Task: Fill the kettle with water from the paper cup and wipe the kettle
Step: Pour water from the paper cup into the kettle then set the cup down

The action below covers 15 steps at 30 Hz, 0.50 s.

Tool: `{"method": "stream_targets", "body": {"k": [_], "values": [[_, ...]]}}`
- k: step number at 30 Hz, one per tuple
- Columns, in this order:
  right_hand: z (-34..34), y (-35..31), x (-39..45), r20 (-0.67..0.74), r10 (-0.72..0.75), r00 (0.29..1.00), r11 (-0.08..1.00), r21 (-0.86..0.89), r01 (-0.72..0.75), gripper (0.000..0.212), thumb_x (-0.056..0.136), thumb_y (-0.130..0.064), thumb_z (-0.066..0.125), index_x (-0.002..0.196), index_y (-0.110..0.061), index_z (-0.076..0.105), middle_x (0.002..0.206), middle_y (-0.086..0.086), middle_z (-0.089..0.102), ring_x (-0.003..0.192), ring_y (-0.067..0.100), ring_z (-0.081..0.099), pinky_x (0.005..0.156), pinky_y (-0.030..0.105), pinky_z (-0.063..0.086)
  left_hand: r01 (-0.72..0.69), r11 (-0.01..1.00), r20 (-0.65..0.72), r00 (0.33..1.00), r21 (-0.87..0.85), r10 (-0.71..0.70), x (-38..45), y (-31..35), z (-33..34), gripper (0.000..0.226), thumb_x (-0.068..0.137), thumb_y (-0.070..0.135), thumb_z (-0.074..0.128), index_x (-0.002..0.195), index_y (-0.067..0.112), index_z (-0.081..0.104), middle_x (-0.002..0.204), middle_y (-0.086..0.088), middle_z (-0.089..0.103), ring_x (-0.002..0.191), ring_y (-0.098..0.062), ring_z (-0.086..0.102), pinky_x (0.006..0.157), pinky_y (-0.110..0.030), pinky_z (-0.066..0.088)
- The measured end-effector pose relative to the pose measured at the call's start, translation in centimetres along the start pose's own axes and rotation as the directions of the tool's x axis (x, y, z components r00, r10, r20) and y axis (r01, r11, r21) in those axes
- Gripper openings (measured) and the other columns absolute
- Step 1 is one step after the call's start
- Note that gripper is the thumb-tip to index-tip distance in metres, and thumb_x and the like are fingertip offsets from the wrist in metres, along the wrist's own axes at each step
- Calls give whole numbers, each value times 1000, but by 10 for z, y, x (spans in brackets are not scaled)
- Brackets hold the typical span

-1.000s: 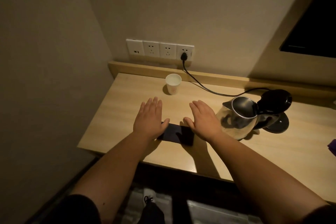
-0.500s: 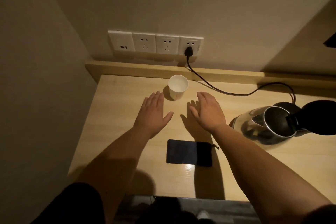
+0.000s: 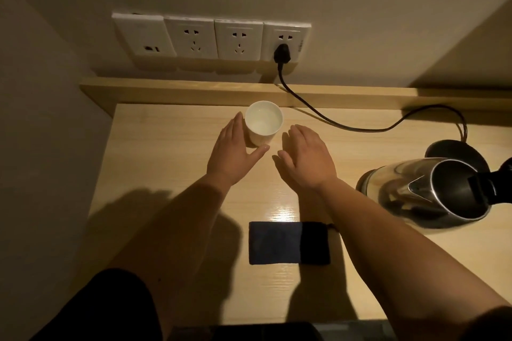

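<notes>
A white paper cup [image 3: 263, 126] holding water stands near the back of the wooden desk [image 3: 171, 163]. My left hand [image 3: 234, 152] is open right beside the cup's left side, its thumb under the cup's front; I cannot tell whether it touches. To the cup's right, my right hand [image 3: 304, 158] hovers flat and open, apart from it. A steel kettle [image 3: 426, 191] with its black lid swung open sits at the right. A dark blue cloth [image 3: 288, 242] lies flat near the front edge.
A black power cord [image 3: 332, 123] runs from a wall socket strip [image 3: 213, 37] across the desk's back to the kettle base [image 3: 454, 151]. A raised wooden ledge [image 3: 180, 90] lines the back. A wall closes off the left side.
Both hands have moved forward from above the cloth toward the cup, and the left hand now sits against the cup's side. The view has shifted closer and downward.
</notes>
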State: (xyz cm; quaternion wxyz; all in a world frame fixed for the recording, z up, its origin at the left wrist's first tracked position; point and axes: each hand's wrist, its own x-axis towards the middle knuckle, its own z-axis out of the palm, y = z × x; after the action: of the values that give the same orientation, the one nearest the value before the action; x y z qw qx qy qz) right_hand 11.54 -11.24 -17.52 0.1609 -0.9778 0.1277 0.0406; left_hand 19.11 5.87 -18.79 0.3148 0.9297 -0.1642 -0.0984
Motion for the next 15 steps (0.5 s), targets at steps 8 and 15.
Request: {"method": "stream_targets", "body": {"k": [8,15], "values": [[0,-6,32,-23,-155,988,985,68,156,51,93,-41,55,137,-17,46,129,7,58,118,23,52,102,39,44,-38,983,42,998,-180,46,12,-5,1,83,82,52,67,147,35,17,143,6,45,122,-15,51,98,-40,49],[0,-12,30,-48,-164,985,963,209,170,47,93,-33,62,133,-13,52,127,10,63,117,26,55,96,37,44,-55,981,77,995,-187,70,13,-3,-3,74,85,51,64,144,28,25,138,5,51,115,-13,55,94,-33,50]]}}
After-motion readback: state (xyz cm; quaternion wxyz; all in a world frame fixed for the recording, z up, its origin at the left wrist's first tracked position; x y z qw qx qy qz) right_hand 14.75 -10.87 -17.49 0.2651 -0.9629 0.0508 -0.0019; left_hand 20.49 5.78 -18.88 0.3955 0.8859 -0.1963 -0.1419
